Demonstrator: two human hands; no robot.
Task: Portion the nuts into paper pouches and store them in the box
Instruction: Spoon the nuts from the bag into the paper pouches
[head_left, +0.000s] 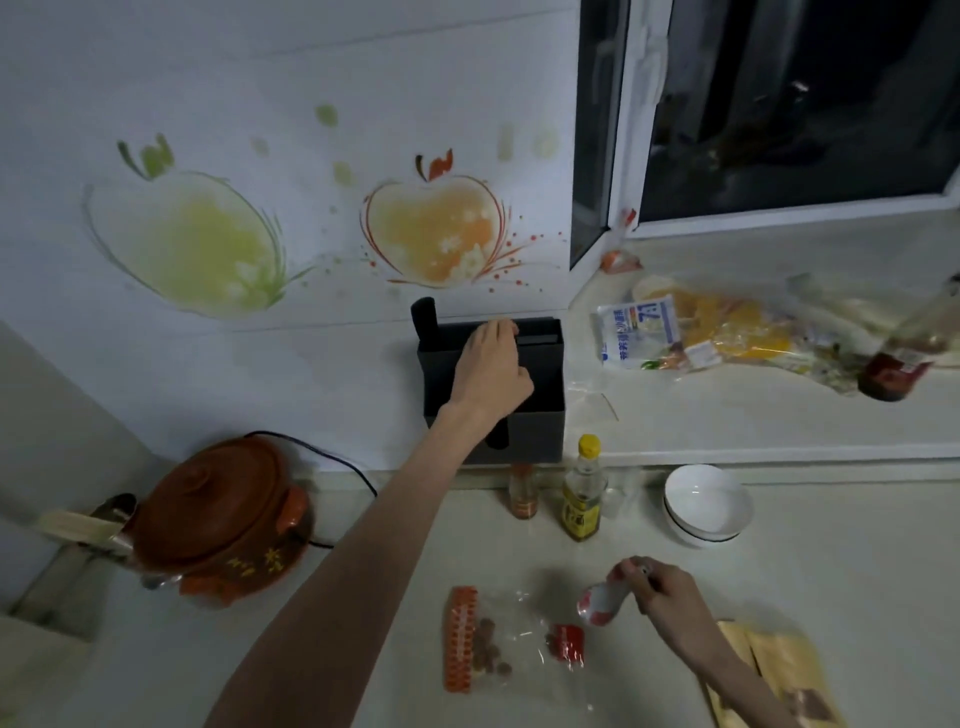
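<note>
A black box (540, 415) stands against the wall on the ledge. My left hand (491, 364) reaches over its open top with the fingers bent down at the far rim. Whatever is under the fingertips is hidden. On the counter lies a clear plastic bag of nuts (493, 652) with an orange patterned strip and a red label. Just right of the bag, my right hand (667, 592) pinches the handle of a red-and-white spoon (597, 603), its bowl hanging above the counter. Brown paper pouches (784, 670) lie at the lower right, partly under my right forearm.
A brown clay pot (218, 514) with a cord sits at the left. In front of the box stand a small jar (523, 496) and a yellow-capped bottle (584, 493), beside stacked white bowls (706, 506). Food packets (701, 332) and a dark bottle (904, 353) lie on the windowsill.
</note>
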